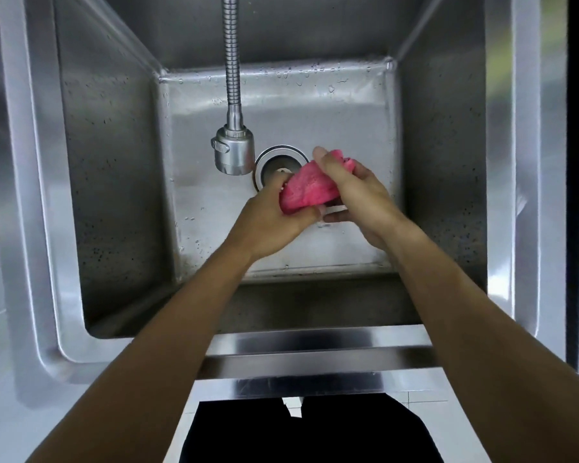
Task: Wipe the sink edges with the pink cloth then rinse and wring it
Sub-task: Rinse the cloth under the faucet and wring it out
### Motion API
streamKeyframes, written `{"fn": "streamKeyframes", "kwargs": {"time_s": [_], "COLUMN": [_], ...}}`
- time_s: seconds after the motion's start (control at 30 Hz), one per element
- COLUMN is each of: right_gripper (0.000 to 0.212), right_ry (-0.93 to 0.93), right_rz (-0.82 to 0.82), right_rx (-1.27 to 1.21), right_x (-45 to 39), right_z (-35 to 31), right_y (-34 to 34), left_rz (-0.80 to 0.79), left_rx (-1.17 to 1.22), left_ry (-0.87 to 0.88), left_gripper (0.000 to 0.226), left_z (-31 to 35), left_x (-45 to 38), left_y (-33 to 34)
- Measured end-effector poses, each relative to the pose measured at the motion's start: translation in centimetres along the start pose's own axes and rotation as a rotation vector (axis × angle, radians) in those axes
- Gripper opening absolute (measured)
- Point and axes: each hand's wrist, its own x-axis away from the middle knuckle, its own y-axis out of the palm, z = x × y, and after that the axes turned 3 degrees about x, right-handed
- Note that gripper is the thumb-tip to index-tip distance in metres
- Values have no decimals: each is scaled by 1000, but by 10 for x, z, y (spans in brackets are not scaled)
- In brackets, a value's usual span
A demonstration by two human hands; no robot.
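A bunched pink cloth [310, 187] is held over the basin of a deep steel sink [114, 182], just right of the drain [278, 165]. My left hand [269, 222] grips its lower left end from below. My right hand [351, 192] wraps over its upper right end, thumb on top. A little water drips beneath the cloth. The cloth's middle shows; its ends are hidden in my fists.
A flexible metal faucet hose with a spray head [233, 152] hangs left of the cloth, no water running from it. Droplets dot the sink floor and back wall. The sink's front rim [315, 349] lies under my forearms; broad steel edges run left [24, 195] and right [525, 162].
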Motion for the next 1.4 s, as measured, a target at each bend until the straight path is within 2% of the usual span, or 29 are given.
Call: {"fn": "streamKeyframes", "kwargs": {"time_s": [0.03,0.1,0.17,0.27,0.37,0.47,0.53,0.63,0.7,0.8,0.87,1.0,1.07,1.13,1.17,1.23,1.33,1.4], "right_gripper": [46,49,53,47,37,26,24,28,31,24,21,21,21,20,19,16,16,16], "right_ry": [-20,-48,-72,-115,-145,-146,-124,-119,-129,-194,-266,-375,-398,-396,-393,-399,-400,-397], "right_rz": [-84,-189,-205,-180,-177,-83,-19,37,53,62,40,-49,-105,-163,-175,-163,-170,-193], "right_rx": [-63,-92,-51,-67,-82,-47,-83,-95,-73,13,108,300,322,320,326,406,502,462], "right_x": [1,4,5,6,5,5,8,14,18,28,37,56,64,71,74,78,84,90], "right_z": [1,4,8,13,14,14,13,10,7,1,-5,-23,-35,-46,-49,-51,-48,-46], "right_y": [-4,-11,-11,-6,-4,-7,-8,-12,-15,-20,-19,-17,-24,-36,-42,-50,-49,-47], "left_rz": [-90,-161,-233,-335,-278,-229,-162,-138,-48,125,126,-45,-127,-207,-199,-64,149,103], "left_rx": [113,62,-15,124,306,395,410,335,297,402,401,330,361,395,383,237,-231,-406], "left_ry": [7,45,10,-86,-125,-143,-156,-85,-63,-169,-217,-63,18,78,105,200,513,543], "left_gripper": [42,29,21,17,30,20,20,33,31,17,23,67,77,76,70,57,68,73], "left_z": [-1,-3,-4,-3,-4,0,2,4,5,6,4,10,14,13,13,14,17,27], "left_x": [1,0,-1,1,2,3,4,11,14,15,15,16,16,20,25,37,42,37], "left_y": [-6,-17,-24,-24,-20,-23,-29,-28,-24,-27,-28,-22,-22,-18,-14,-7,-10,-19]}}
